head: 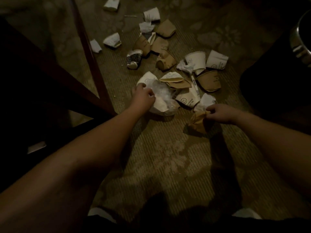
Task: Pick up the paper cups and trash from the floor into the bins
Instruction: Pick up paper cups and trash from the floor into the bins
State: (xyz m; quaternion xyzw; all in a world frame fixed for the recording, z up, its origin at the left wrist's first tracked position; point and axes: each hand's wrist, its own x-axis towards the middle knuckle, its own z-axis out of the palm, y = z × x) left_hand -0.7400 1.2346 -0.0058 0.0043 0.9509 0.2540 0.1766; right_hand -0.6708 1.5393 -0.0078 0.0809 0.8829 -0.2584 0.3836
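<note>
Several crushed paper cups, white and brown, lie scattered on the carpet. My left hand grips a clear plastic bag with white cups inside it. My right hand pinches a crumpled brown paper cup by its edge, just above the floor. A white cup with a smiley face lies between the hands. Beside it lies a crumpled white paper. Farther off sit a white cup, a brown cup and a patterned cup.
A dark wooden table frame runs along the left. A metal bin rim shows at the upper right edge, with a dark mass below it. A pen-like stick lies among the cups. My shoes show at the bottom.
</note>
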